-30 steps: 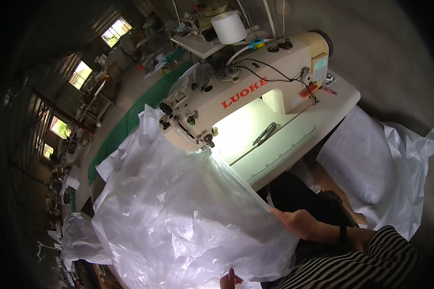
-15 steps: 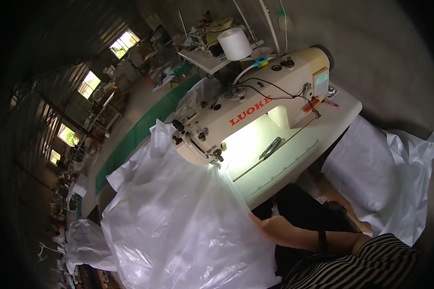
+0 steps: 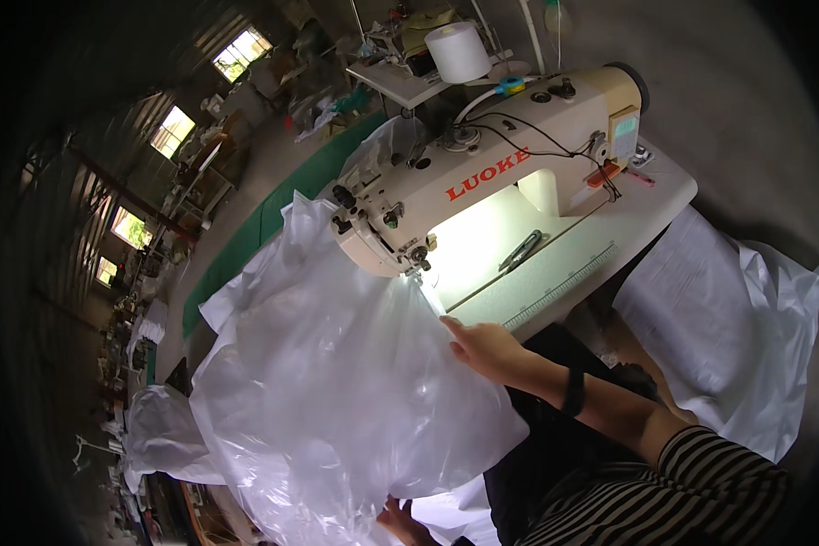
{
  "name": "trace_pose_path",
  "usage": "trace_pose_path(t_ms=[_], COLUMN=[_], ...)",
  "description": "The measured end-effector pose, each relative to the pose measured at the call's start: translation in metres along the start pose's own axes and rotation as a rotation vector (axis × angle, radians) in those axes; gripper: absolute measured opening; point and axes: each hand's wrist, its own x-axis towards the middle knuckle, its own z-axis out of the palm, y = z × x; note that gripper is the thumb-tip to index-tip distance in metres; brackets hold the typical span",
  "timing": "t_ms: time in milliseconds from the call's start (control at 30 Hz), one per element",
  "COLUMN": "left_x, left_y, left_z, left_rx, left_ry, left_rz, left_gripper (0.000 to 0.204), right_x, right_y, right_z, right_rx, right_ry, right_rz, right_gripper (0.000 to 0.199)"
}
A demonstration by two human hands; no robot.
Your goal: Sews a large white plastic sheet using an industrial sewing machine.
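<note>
A large sheet of thin, shiny white plastic-like material spreads out from under the needle area of a cream sewing machine. My right hand, below a dark wristband and striped sleeve, pinches the sheet's right edge close to the front of the machine bed. Down at the lower edge of the view, my left hand has its fingers closed on the sheet's near edge, partly hidden by it. Thread snips lie on the lit bed, behind a printed ruler scale.
A white thread cone stands behind the machine. More white sheeting hangs at the right, and another white bundle lies at the left. Beyond is a green strip along the floor, with cluttered benches and windows.
My right hand has moved up and left along the sheet's edge, nearer the needle. My left hand has come into view at the bottom, gripping the sheet. The whole view has shifted slightly.
</note>
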Motion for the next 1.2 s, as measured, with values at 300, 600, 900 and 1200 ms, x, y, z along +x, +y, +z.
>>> trace_pose_path(t_ms=[300,600,900,1200], left_x=[-0.090,-0.026,-0.066,-0.086], left_y=[0.072,0.089,0.093,0.078], left_z=[0.052,0.164,0.126,0.161], left_rx=[0.437,0.273,0.208,0.694], left_ry=[-0.657,-0.596,-0.899,-0.856], left_rz=[0.985,0.423,0.516,1.204], left_gripper=[0.034,0.025,0.016,0.039], right_x=[-0.114,-0.138,-0.143,-0.163], right_y=[0.024,0.029,0.042,0.045], right_z=[0.011,0.004,-0.007,-0.012], right_rx=[1.013,0.859,0.918,1.006], right_ry=[-0.109,-0.279,-0.134,-0.112], right_rz=[0.305,0.298,0.301,0.352], right_gripper=[0.052,0.036,0.033,0.025])
